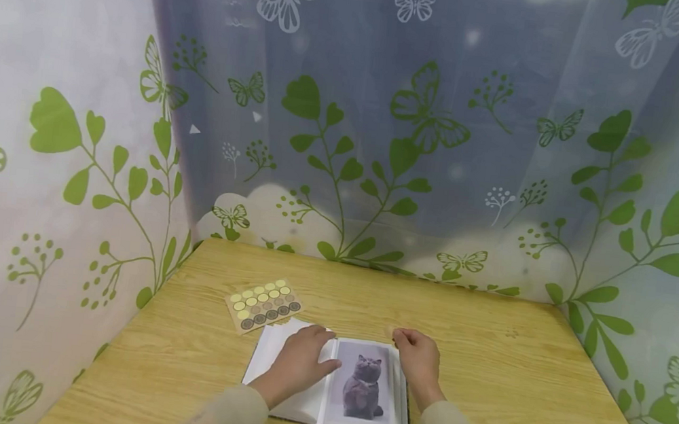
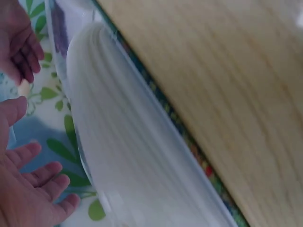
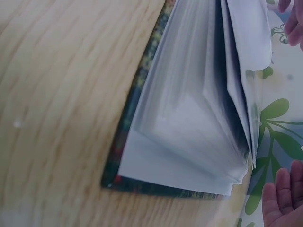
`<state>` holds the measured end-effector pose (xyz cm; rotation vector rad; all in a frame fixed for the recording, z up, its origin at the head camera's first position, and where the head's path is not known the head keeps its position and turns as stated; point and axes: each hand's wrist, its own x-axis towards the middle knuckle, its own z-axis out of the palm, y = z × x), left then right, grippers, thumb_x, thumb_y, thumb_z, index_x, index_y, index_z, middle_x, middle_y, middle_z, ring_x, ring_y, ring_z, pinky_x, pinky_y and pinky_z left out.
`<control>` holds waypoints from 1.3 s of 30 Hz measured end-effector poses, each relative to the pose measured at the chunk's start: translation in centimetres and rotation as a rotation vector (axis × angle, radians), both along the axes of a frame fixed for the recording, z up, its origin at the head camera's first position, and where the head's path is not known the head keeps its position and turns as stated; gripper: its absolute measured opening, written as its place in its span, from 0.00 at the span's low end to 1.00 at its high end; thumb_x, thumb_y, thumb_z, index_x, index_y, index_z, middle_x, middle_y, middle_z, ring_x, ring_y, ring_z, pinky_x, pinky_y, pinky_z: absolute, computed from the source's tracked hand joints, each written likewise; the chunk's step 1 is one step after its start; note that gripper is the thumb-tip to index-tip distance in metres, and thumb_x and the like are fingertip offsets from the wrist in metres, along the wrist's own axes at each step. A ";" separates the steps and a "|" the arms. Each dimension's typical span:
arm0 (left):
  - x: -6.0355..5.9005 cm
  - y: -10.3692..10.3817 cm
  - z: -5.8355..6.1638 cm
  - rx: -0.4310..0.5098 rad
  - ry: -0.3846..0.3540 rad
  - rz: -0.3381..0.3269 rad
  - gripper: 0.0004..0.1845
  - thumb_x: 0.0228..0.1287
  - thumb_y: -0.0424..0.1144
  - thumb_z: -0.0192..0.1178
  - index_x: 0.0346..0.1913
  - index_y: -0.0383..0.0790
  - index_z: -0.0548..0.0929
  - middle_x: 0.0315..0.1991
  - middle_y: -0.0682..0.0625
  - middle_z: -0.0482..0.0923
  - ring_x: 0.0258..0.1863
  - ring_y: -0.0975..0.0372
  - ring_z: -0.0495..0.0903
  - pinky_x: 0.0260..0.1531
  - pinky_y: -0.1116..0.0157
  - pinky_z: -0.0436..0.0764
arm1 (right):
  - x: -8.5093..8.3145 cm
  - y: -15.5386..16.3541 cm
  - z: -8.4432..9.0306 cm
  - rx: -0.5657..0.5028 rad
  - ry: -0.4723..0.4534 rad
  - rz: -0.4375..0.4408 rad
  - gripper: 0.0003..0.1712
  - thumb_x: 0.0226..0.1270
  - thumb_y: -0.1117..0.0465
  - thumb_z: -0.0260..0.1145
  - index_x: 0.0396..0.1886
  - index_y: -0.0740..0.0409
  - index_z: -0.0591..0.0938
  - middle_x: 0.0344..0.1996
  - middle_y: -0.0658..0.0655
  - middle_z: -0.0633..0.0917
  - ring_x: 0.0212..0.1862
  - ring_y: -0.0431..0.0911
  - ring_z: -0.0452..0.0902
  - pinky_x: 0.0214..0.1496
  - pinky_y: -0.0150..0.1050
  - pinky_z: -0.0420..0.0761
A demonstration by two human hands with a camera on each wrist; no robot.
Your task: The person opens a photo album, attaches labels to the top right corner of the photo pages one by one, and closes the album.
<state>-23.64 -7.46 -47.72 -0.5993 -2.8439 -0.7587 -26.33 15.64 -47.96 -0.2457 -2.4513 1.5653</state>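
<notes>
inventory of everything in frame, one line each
photo album: 1, white sleeves, dark patterned cover, open at near table edge
cat photo: 1, grey cat, in album's right page
sticker sheet: 1, tan with yellow, beige and grey dots, left of album, farther back
table: 1, light wood grain
curtain: white and grey with green leaves and butterflies, around table
left hand: flat on album's left page
right hand: fingers curled at top right of album

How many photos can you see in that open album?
1: a cat photo on the right-hand page of the album, between the left hand and right hand. Other pages may hide more.
</notes>
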 end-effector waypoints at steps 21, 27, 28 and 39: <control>3.3 1.9 -2.9 -0.304 -0.026 -0.006 0.35 0.60 0.66 0.61 0.62 0.46 0.79 0.65 0.35 0.69 0.66 0.42 0.66 0.62 0.38 0.65 | -0.2 0.7 -0.6 0.096 -0.019 0.026 0.14 0.72 0.58 0.62 0.42 0.64 0.88 0.37 0.57 0.88 0.42 0.50 0.81 0.43 0.45 0.80; 3.1 1.9 -3.5 -0.284 -0.037 -0.007 0.37 0.57 0.68 0.62 0.63 0.48 0.79 0.65 0.33 0.68 0.65 0.41 0.66 0.61 0.36 0.66 | -0.2 1.1 -1.1 0.213 0.006 0.091 0.13 0.72 0.59 0.63 0.42 0.63 0.87 0.39 0.58 0.88 0.40 0.49 0.81 0.44 0.48 0.81; 3.1 2.0 -3.6 -0.284 -0.035 -0.007 0.37 0.57 0.68 0.62 0.63 0.48 0.79 0.65 0.33 0.68 0.65 0.41 0.66 0.60 0.35 0.66 | -0.3 1.2 -1.1 0.236 0.014 0.103 0.12 0.71 0.59 0.63 0.42 0.63 0.87 0.39 0.58 0.88 0.40 0.49 0.81 0.43 0.48 0.81; 3.0 2.0 -3.3 -0.300 -0.055 0.010 0.38 0.54 0.69 0.63 0.62 0.49 0.80 0.64 0.34 0.69 0.65 0.41 0.66 0.60 0.35 0.66 | -1.4 1.5 -1.7 0.454 0.082 0.206 0.08 0.69 0.59 0.66 0.34 0.57 0.87 0.26 0.48 0.84 0.27 0.41 0.73 0.30 0.39 0.75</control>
